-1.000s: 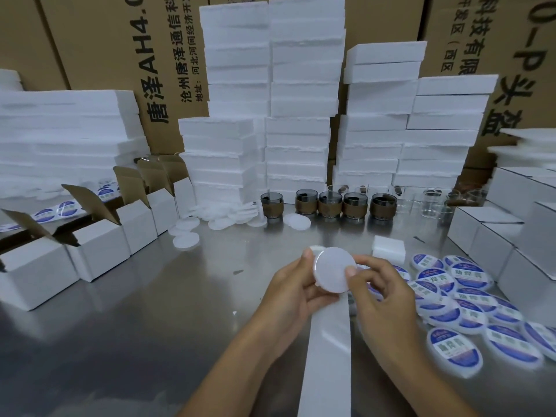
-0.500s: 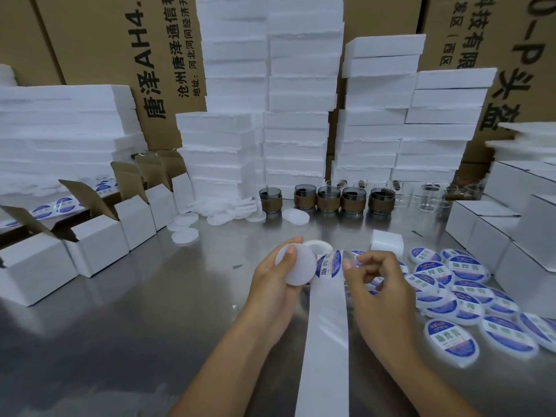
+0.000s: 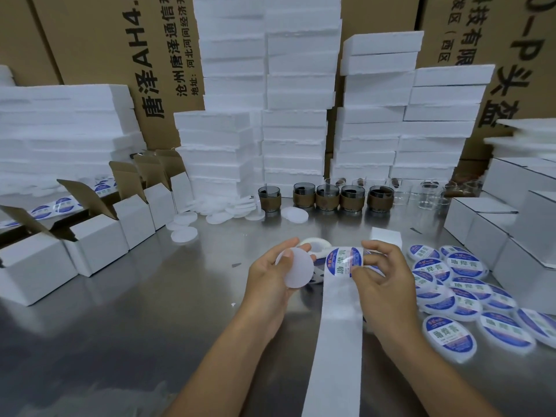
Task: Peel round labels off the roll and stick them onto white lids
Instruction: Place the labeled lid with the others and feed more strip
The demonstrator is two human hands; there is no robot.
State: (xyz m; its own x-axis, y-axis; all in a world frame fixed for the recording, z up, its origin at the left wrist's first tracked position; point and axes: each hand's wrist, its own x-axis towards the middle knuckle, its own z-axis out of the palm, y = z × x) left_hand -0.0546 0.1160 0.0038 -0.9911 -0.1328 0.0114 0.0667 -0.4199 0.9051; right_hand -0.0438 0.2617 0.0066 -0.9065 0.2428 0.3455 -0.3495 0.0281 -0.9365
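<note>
Peeling stage: one round label (image 3: 346, 261) sits at the top of the backing strip (image 3: 337, 341). Probable faults:

- The label is gripped only at its right edge. If it comes free unsupported, it may curl and stick to itself or to the fingertips.
- A skewed pull may tear it, or drag the label roll (image 3: 313, 246), which lies just beyond the strip's far end.
- Set down off-centre, it would overhang the rim and crease.

The right hand (image 3: 385, 284), right of the strip, pinches the label's edge between thumb and forefinger, with the other fingers loosely curled. The left hand (image 3: 267, 293), left of the strip, holds a blank white lid (image 3: 296, 269) by its rim between thumb and curled fingers, its face turned up. The lid is just beside the label, not touching it. Labelled lids (image 3: 451, 332) lie right of the strip. Spare blank lids (image 3: 216, 212) lie well beyond it to the left, on the steel table (image 3: 135, 311).
</note>
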